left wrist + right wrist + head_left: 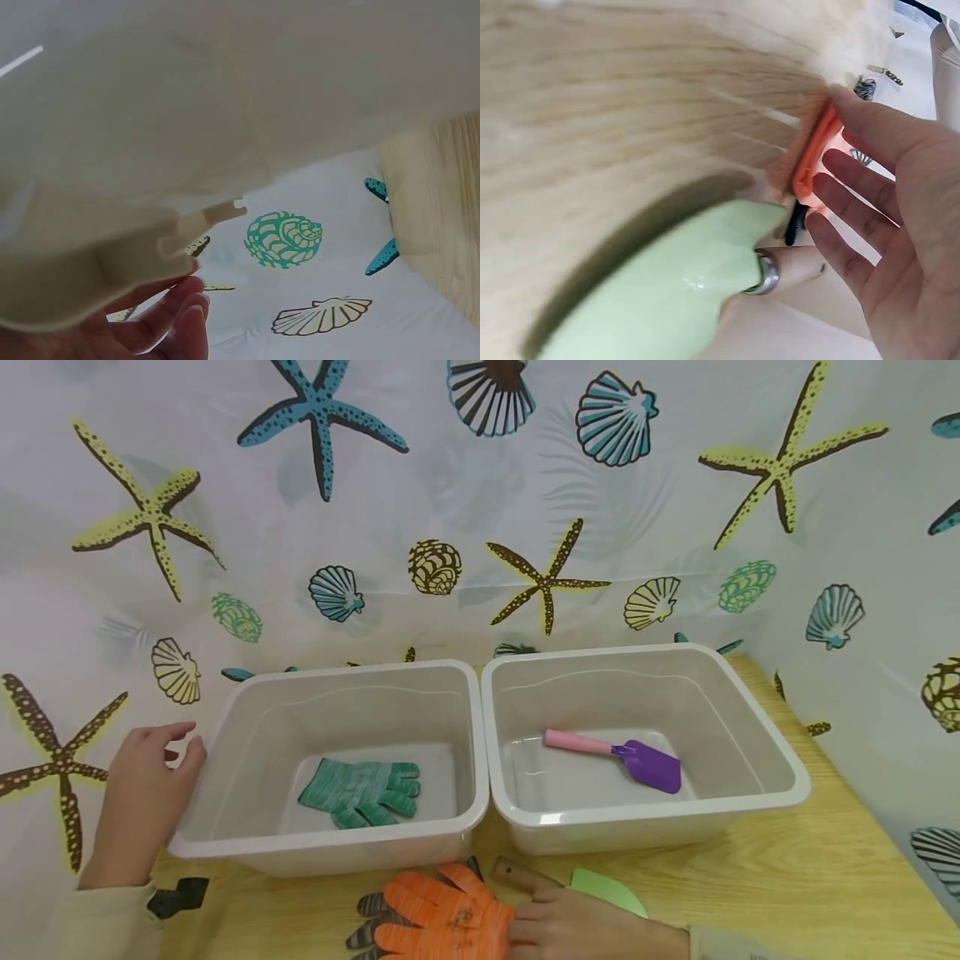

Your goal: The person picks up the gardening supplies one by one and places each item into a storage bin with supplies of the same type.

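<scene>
My left hand (146, 793) is at the left rim of the left plastic bin (330, 843), thumb and fingers loosely bent beside it. In the left wrist view, the fingers (176, 319) show close to the bin's pale wall. In front of the bins lies an orange glove (442, 914), with dark grey glove fingers (372, 906) showing from under it. My right hand (592, 927) reaches to its right end, fingertips right at the orange edge and fingers spread in the right wrist view. A hand trowel with a light green blade (667, 289) and wooden handle (525, 874) lies just beyond that hand.
Inside the left bin lies a green glove (363, 789). The right bin (645, 814) holds a small purple shovel (651, 766) with a pink handle. Both bins stand side by side on a wooden table (832, 877), before a sheet (465, 485) printed with starfish and shells.
</scene>
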Demonstrator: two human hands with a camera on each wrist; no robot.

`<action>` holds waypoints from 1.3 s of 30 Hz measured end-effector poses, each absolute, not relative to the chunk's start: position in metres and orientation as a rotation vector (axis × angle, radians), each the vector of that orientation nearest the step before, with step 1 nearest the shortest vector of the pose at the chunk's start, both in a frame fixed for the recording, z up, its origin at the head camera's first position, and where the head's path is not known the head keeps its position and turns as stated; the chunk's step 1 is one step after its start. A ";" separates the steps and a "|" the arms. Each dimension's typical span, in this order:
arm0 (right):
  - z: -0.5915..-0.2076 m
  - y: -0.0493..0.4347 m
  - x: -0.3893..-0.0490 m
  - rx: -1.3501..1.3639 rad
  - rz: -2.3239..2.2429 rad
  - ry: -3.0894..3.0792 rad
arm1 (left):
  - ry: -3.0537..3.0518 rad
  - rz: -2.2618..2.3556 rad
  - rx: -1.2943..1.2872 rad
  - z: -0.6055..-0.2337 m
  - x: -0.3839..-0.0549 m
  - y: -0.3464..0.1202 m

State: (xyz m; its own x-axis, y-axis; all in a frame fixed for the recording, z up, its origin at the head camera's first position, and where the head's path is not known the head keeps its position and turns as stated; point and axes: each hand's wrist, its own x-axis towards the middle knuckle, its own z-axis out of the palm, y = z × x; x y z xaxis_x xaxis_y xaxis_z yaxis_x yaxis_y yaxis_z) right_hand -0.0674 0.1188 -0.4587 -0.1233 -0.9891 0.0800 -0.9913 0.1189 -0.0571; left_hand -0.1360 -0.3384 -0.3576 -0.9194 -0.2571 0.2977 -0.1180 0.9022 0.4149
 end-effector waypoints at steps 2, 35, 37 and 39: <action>-0.461 0.119 -0.068 2.071 0.181 -2.358 | -2.729 -0.556 0.265 -0.358 -0.137 -0.336; -0.479 0.103 -0.069 2.057 0.074 -2.243 | -2.740 -0.445 0.271 -0.356 -0.137 -0.318; -0.479 0.102 -0.069 2.065 0.093 -2.263 | -2.743 -0.452 0.272 -0.357 -0.137 -0.318; -0.479 0.102 -0.069 2.065 0.093 -2.271 | -2.751 -0.460 0.278 -0.357 -0.137 -0.318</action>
